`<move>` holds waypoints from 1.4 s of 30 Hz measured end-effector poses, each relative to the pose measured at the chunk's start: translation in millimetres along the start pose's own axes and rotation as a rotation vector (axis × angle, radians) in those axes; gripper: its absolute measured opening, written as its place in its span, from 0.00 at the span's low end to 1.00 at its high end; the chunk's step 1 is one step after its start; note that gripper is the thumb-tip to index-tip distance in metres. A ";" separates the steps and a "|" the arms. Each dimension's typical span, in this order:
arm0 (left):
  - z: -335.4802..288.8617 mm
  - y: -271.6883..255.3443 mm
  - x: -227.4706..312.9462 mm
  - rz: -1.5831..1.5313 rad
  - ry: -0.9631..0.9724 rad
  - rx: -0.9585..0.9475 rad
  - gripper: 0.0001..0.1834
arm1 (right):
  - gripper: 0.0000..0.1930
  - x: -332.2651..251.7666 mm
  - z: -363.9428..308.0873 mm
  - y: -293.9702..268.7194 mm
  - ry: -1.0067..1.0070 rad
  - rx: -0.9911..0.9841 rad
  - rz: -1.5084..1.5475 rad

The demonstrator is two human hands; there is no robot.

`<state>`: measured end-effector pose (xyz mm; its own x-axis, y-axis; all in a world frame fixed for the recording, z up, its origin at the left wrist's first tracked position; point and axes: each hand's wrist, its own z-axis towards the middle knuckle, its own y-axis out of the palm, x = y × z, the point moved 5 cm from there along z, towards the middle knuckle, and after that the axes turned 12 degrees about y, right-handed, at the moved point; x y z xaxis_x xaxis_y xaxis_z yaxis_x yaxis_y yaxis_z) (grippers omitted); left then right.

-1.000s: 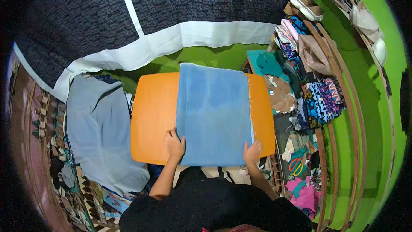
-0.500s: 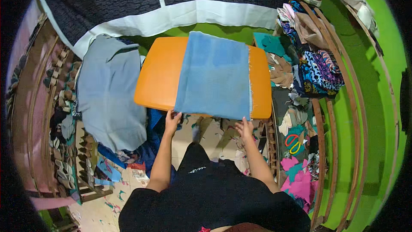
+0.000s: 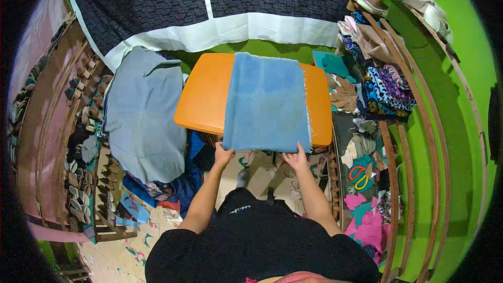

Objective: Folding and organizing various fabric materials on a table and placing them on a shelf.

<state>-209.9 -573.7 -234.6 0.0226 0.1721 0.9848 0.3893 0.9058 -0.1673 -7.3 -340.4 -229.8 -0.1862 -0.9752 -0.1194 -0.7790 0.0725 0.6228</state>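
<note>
A folded piece of blue denim-like cloth [image 3: 267,105] lies across an orange tabletop [image 3: 204,94], with frayed threads along its right side. Its near edge reaches slightly past the table's front. My left hand [image 3: 223,154] pinches the cloth's near left corner. At the near right corner, my right hand [image 3: 296,158] grips the edge, one finger stretched up along the cloth and the others partly hidden at the rim.
Left of the table, a large grey-blue cloth [image 3: 146,115] drapes over a pile. Scissors [image 3: 359,177] with red and yellow handles lie among fabric scraps [image 3: 365,225] on the right. Racks of shoes [image 3: 81,199] stand at far left; folded patterned fabrics [image 3: 390,89] sit by wooden rails [image 3: 419,126].
The blue cloth has shifted toward me, its near edge further over the table's front. My right hand has closed from spread fingers onto its edge. The whole view has tilted slightly.
</note>
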 end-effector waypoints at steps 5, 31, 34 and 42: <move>-51.3 49.4 128.8 1.131 0.561 -0.059 0.40 | 0.20 -11.4 19.9 -7.6 -0.153 0.140 -0.131; 131.6 143.8 251.7 0.879 0.885 -0.603 0.07 | 0.27 -134.2 29.4 137.7 -0.578 -0.037 0.047; 174.1 156.9 293.3 0.793 0.847 -0.751 0.11 | 0.20 -170.3 -44.7 261.6 -0.785 -0.158 0.097; 209.1 189.2 400.3 -0.036 0.810 -0.871 0.14 | 0.15 -274.9 -136.4 488.9 -1.271 -0.231 -0.493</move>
<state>-319.7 -252.5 118.3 0.4520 -0.4269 0.7832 0.8894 0.2828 -0.3591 -255.3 -65.3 213.0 -0.4331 -0.0216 -0.9011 -0.8307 -0.3784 0.4083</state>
